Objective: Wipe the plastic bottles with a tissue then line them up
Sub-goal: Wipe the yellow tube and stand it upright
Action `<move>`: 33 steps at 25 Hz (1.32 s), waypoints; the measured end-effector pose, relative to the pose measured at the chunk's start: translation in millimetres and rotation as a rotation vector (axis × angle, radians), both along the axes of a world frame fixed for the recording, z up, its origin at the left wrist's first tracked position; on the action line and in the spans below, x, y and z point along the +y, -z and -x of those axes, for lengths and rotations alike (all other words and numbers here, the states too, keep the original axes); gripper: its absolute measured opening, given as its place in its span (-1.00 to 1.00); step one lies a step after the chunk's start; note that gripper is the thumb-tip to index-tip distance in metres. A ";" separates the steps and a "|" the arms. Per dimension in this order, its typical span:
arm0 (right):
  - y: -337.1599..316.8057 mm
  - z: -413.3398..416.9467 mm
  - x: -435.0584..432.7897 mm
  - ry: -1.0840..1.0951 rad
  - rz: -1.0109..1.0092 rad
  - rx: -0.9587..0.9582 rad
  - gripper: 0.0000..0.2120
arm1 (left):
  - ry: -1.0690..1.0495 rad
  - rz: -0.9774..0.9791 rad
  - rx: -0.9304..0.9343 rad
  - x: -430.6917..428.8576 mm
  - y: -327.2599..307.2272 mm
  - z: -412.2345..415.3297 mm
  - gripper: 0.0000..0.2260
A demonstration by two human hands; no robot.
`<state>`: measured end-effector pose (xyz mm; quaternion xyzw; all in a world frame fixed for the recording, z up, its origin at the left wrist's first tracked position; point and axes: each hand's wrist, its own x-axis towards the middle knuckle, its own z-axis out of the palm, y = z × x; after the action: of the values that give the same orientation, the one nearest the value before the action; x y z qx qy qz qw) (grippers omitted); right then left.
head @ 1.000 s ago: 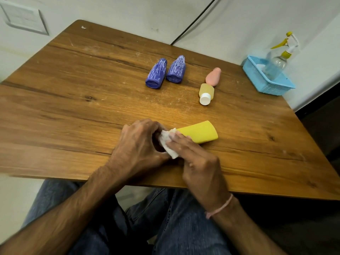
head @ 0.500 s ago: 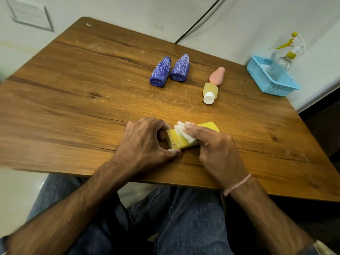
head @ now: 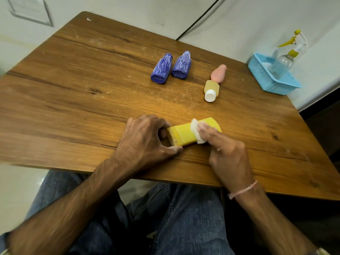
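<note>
The flat yellow plastic bottle [head: 181, 134] lies on its side near the front edge of the brown wooden table [head: 82, 107]. My left hand [head: 145, 142] clamps its narrow end between fingers and thumb. My right hand [head: 228, 157] lays its fingers along the wide end, pressing the crumpled white tissue [head: 196, 131] onto the top face. The thumb is tucked out of sight, so I cannot tell whether I am also pinching the wad.

To wipe well I should keep the left grip firm so the bottle doesn't skid, draw the tissue along the full length, then roll it to reach the underside.

Further back lie two blue ribbed bottles [head: 161, 70] side by side. To their right are a pink bottle [head: 219, 73] and a pale yellow bottle with a white cap [head: 211, 89], end to end. A blue plastic basket [head: 270, 83] holding a clear spray bottle [head: 283, 61] sits in the far right corner. Nothing stands in the way of the wiping.
</note>
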<state>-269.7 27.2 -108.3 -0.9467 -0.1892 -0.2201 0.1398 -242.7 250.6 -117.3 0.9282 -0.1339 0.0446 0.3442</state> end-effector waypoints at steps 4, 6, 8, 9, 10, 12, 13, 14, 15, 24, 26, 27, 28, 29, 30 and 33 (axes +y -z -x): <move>10.5 20.8 40.5 0.044 -0.029 -0.022 -0.47 | 0.024 0.017 -0.014 2.1 1.1 0.5 -0.36; 16.3 34.5 46.9 -0.116 -0.024 -0.024 -0.48 | 0.039 0.018 -0.021 2.6 2.0 0.7 -0.37; 11.5 18.0 22.2 -0.060 0.003 -0.016 -0.44 | 0.029 -0.013 -0.015 2.0 0.5 1.0 -0.38; 6.5 4.9 5.5 0.046 0.005 -0.017 -0.43 | 0.022 -0.012 -0.011 1.7 0.0 0.9 -0.36; 0.8 -6.6 -9.1 0.152 -0.015 -0.018 -0.43 | 0.018 -0.007 -0.007 1.2 -0.7 1.0 -0.35; -3.4 -12.5 -6.7 0.259 -0.055 -0.009 -0.48 | 0.016 -0.008 -0.001 0.4 -0.5 0.8 -0.36; -1.1 -6.7 9.1 0.237 -0.052 -0.010 -0.50 | 0.014 -0.014 -0.004 0.0 -0.4 0.9 -0.38; 3.4 2.9 27.0 0.161 -0.042 -0.018 -0.50 | 0.011 -0.020 -0.011 -0.2 1.0 0.7 -0.40; 7.8 14.2 42.8 0.052 -0.046 -0.011 -0.49 | 0.011 -0.020 -0.017 0.2 1.9 0.6 -0.43; -7.7 -29.9 2.0 0.246 -0.120 -0.008 -0.48 | -0.019 0.035 -0.070 -2.7 4.9 -1.1 -0.49; -9.6 -24.2 9.9 0.226 -0.269 0.003 -0.53 | -0.013 0.147 -0.212 -0.9 3.7 1.5 -0.45; -12.0 -19.1 14.8 0.207 -0.359 0.018 -0.55 | 0.003 0.200 -0.286 0.3 2.3 3.4 -0.45; -14.6 -14.2 20.2 0.180 -0.437 0.034 -0.57 | 0.022 0.246 -0.344 1.7 1.3 5.3 -0.45; -18.9 -9.3 25.7 0.137 -0.509 0.046 -0.58 | 0.041 0.286 -0.388 2.4 1.0 6.7 -0.45; -25.3 -5.3 32.7 0.076 -0.568 0.044 -0.58 | 0.056 0.324 -0.424 3.0 0.8 7.5 -0.44; -51.4 3.3 54.7 -0.192 -0.497 -0.047 -0.58 | 0.066 0.447 -0.461 0.9 -0.4 10.5 -0.39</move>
<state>-273.0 81.9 -56.9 -0.8556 -0.2214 -0.2677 0.3837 -253.2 251.5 -116.9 0.7903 -0.2253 0.2706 0.5014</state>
